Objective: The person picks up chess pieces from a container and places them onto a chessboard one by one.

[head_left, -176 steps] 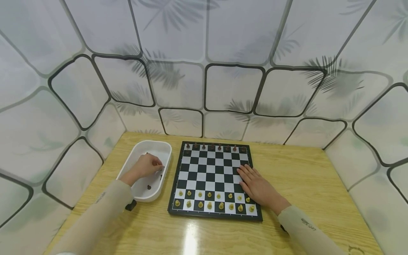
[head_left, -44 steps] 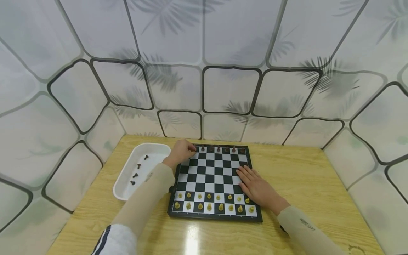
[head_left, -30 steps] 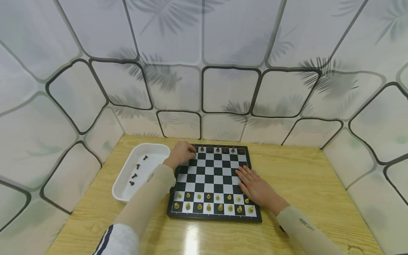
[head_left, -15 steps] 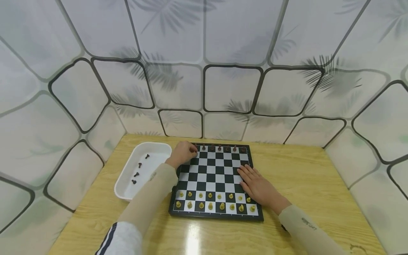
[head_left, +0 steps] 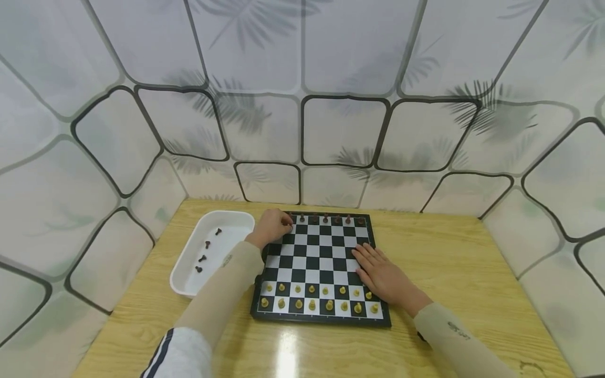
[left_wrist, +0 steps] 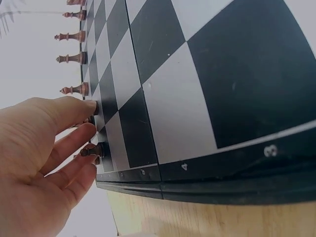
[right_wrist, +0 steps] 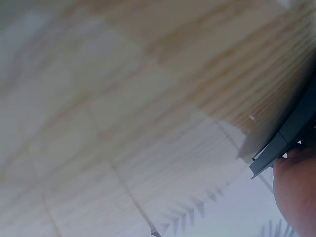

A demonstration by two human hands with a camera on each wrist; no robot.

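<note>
My left hand (head_left: pixel 271 227) is at the far left corner of the chessboard (head_left: pixel 312 249). Close up in the left wrist view, its thumb and index finger pinch a dark chess pawn (left_wrist: pixel 96 106), mostly hidden behind the thumb. Beside the other fingers a second dark pawn (left_wrist: pixel 93 149) stands upright on its square. Brown pieces (head_left: pixel 325 218) line the far row; those at its left end are covered by the hand. My right hand (head_left: pixel 384 274) rests with straight fingers across the board's right edge. In the right wrist view it shows beside the black board edge (right_wrist: pixel 279 148).
Several dark pawns (head_left: pixel 202 258) lie in a white tray (head_left: pixel 181 278) left of the board, partly overlapped by my left forearm. Two near rows hold yellow pieces (head_left: pixel 312 304). Wooden table (head_left: pixel 439 252) surrounds the board, with a patterned wall (head_left: pixel 345 131) behind.
My left hand has gone from the white tray to the board's far left corner, staying almost still there for the last 1.5 seconds. The right hand has kept its place.
</note>
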